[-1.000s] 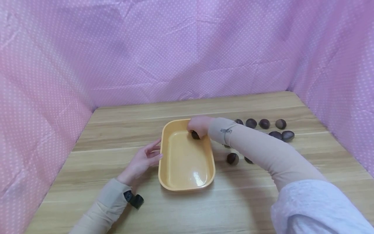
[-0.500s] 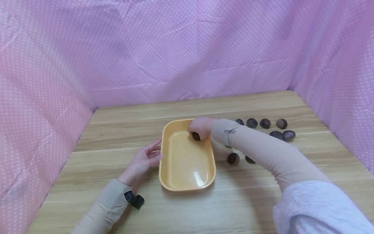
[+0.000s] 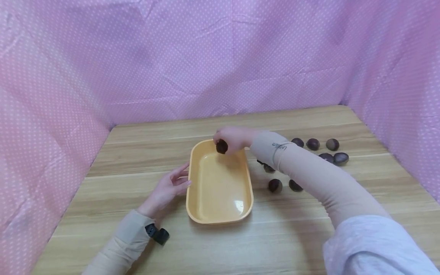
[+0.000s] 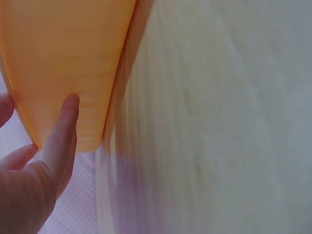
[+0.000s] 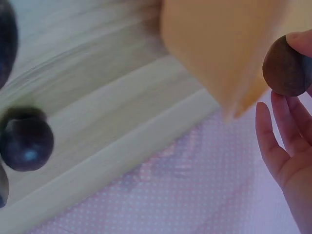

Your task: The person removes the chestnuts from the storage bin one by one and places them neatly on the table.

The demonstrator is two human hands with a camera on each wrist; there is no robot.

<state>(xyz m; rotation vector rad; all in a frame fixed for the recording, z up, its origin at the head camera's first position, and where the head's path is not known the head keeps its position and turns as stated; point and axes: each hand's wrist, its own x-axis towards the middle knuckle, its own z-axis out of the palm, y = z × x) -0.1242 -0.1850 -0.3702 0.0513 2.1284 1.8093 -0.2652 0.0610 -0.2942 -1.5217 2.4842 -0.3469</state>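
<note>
A yellow rectangular plastic tray (image 3: 220,222) sits mid-table in the head view, its inside bare. At its left wall is my left hand (image 3: 167,190), with extended fingers touching the outside; the left wrist view shows a fingertip (image 4: 71,101) against the yellow wall. Over the far right corner of the tray, my right hand (image 3: 235,138) pinches a dark purple-brown passion fruit (image 3: 221,146). In the right wrist view this passion fruit (image 5: 285,68) is held between thumb and fingers, above the rim.
Several more passion fruits lie right of the tray, among them one (image 3: 275,186) close to its side and a touching one (image 3: 341,158) farther right. The right forearm partly covers the group. Pink dotted cloth (image 3: 220,68) hangs behind the wooden table (image 3: 144,145).
My right hand has risen with the passion fruit and moved slightly away and left, from inside the tray to over its far corner. The left hand and tray have stayed put.
</note>
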